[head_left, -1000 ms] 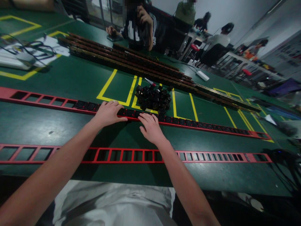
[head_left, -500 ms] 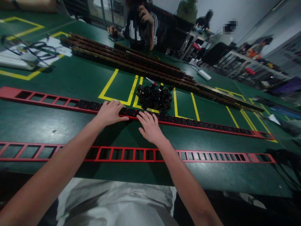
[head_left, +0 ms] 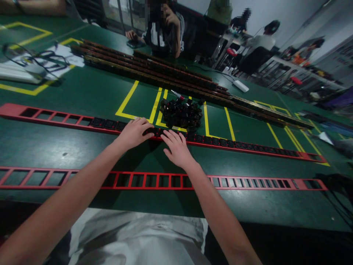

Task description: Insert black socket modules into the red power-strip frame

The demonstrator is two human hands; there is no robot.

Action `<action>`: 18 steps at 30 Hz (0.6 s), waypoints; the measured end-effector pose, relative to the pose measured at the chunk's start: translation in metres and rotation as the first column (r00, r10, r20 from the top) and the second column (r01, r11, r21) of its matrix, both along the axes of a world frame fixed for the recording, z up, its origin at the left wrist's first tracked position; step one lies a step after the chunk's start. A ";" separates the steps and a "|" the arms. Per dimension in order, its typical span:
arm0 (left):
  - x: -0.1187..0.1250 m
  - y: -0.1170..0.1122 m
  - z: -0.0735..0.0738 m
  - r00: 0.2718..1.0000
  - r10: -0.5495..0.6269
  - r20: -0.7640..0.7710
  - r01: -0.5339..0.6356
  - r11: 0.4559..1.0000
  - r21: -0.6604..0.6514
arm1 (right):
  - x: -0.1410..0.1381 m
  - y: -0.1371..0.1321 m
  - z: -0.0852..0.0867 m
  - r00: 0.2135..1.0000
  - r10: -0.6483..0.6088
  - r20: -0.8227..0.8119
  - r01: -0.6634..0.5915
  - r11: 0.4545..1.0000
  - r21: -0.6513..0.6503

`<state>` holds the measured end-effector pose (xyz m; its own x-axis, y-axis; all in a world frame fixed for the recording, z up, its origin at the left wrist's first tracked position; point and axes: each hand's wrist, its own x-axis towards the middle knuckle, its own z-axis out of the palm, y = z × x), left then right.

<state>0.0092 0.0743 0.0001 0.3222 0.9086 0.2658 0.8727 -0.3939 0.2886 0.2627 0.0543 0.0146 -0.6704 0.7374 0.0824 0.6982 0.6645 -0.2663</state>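
One far frame [head_left: 12, 109], red and slotted, lies lengthwise on the green surface [head_left: 91, 152] and serves as the reference for all positions below. Black blocks [head_left: 110, 124] sit in a row in its slots, from left of its middle to near its right end. Slots toward its left end are open and show the surface beneath.

The left hand [head_left: 134, 132] lies palm down across the far frame, left of its middle, thumb at the near edge and fingers over the blocks. Thumb and forefinger stand apart over the row; whether a block is gripped between them cannot be told. The right hand [head_left: 177, 148] lies just to the right, at the near edge of the far frame. Its fingers are extended and loosely spread, fingertips over the blocks, thumb held wide.

A loose pile [head_left: 180, 115] of small black parts stands just beyond the middle of the far frame; contact between the two cannot be told. A pen-like item [head_left: 178, 95] with a red section lies directly behind the pile.

The near frame [head_left: 157, 180], also red, lies on the wearer's side of the far frame, apart from it, beneath both forearms. Long dark bars [head_left: 154, 70] lie beyond the far frame, stacked side by side.
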 end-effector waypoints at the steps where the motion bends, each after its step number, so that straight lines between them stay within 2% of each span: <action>1: 0.000 0.000 0.000 1.000 -0.002 -0.004 0.002 1.000 0.003 | 0.000 0.000 0.000 1.000 -0.001 -0.003 0.001 1.000 -0.001; 8: -0.003 0.000 0.001 1.000 -0.016 0.013 0.016 1.000 0.007 | 0.001 0.001 0.000 1.000 0.001 -0.018 -0.001 1.000 -0.016; 14: -0.009 0.005 -0.001 0.994 -0.097 0.051 0.097 0.995 -0.001 | 0.002 0.001 0.002 1.000 -0.005 -0.018 0.005 1.000 -0.021; 18: -0.011 0.004 0.001 0.993 -0.102 0.053 0.103 0.995 -0.012 | 0.002 0.000 0.002 1.000 0.000 -0.020 0.000 1.000 -0.013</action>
<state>-0.0021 0.0786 0.0011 0.3999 0.8755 0.2712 0.8115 -0.4758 0.3394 0.2650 0.0543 0.0170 -0.6685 0.7388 0.0858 0.6929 0.6606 -0.2890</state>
